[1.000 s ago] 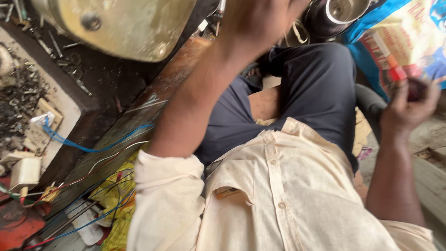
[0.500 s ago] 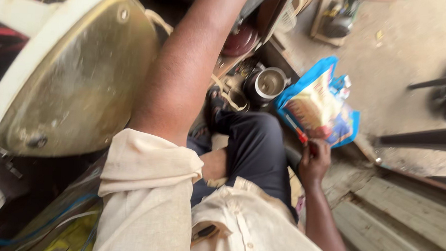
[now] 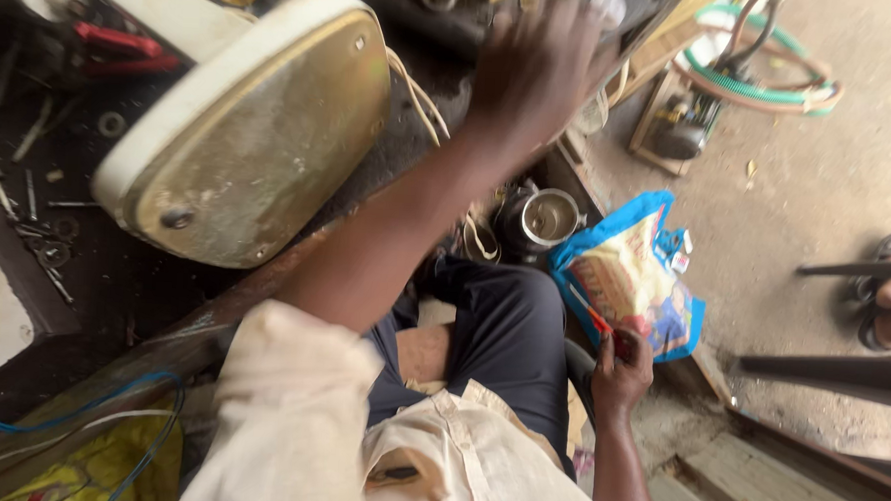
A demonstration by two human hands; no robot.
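My left hand (image 3: 533, 74) is stretched far forward over cluttered metal parts at the back of the workbench. It is blurred, and its fingers lie spread over the parts, so I cannot tell if it grips anything. My right hand (image 3: 620, 373) rests low beside my right knee, closed on a thin red-handled tool (image 3: 591, 320) that points up towards a blue and yellow bag (image 3: 635, 279). My cream shirt and dark trousers fill the lower middle.
A large cream rounded housing (image 3: 250, 142) lies on the dark bench to the left. A metal pot (image 3: 550, 217) stands by my knee. Green hoses (image 3: 764, 69), a small motor (image 3: 679, 132) and another person's sandalled foot (image 3: 889, 295) are on the floor at right.
The view has swung up and to the right. My left hand has reached further forward onto the bench. My right hand has stayed low with the red tool.
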